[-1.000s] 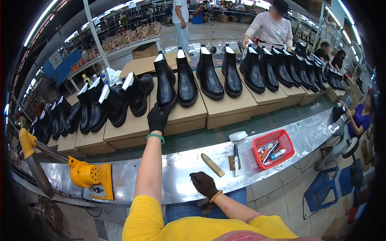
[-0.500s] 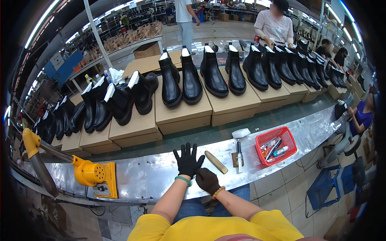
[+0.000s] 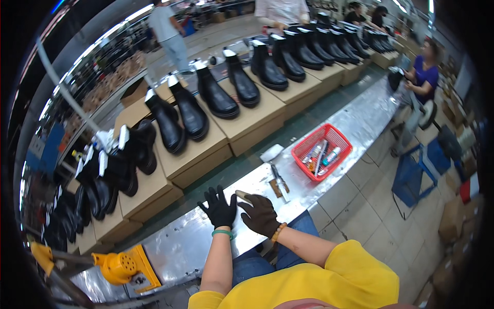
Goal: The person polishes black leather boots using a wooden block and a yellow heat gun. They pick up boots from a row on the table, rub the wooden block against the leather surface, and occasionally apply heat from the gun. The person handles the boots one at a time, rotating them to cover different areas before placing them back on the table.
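My left hand [image 3: 220, 207], in a black glove, lies open over the metal bench [image 3: 198, 226] with its fingers spread. Close beside it is my right hand [image 3: 259, 213] in a dark brown glove, fingers apart and bent a little. It covers most of a smooth tan bar [image 3: 241, 194], whose rounded end shows past the fingertips; whether the glove touches it I cannot tell. To the right of that hand a slim pen-like tool [image 3: 279, 178] rests across a small brown pad [image 3: 277, 189]. A white folded cloth or pad [image 3: 271, 152] lies behind them.
A red plastic basket [image 3: 339, 153] with tubes and small tools stands to the right. Black ankle boots [image 3: 216, 95] line cardboard boxes [image 3: 198, 159] beyond the bench. A yellow machine [image 3: 117, 268] sits at the left end. A co-worker in purple [image 3: 425, 77] sits far right.
The whole view has turned, tilting the bench up to the right. My right hand has gone from a closed fist to spread fingers and now covers most of the tan bar.
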The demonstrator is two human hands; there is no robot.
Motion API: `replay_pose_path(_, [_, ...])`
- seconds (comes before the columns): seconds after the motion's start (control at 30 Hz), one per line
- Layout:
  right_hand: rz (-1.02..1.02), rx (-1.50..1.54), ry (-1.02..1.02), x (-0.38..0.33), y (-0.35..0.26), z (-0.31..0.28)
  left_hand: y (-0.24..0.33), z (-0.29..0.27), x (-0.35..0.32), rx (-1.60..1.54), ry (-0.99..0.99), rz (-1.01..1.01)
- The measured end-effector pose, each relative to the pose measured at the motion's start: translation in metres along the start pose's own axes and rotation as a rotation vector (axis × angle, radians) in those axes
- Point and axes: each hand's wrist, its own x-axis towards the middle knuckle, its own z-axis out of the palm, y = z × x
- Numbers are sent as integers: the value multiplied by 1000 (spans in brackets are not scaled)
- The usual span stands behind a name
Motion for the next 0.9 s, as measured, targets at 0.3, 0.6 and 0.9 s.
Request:
replay_pose_path(0.3, [85,-152,61,-29,37,37,6,4,2,58,4,39])
replay_pose_path(0.6, [258,-172,-248,4,10,27,-3,3,-5,-253,131,225])
replay_pose_path(0.9, [185,-22,-148,15,13,60,-25,-3,-3,-1591,-34,-30])
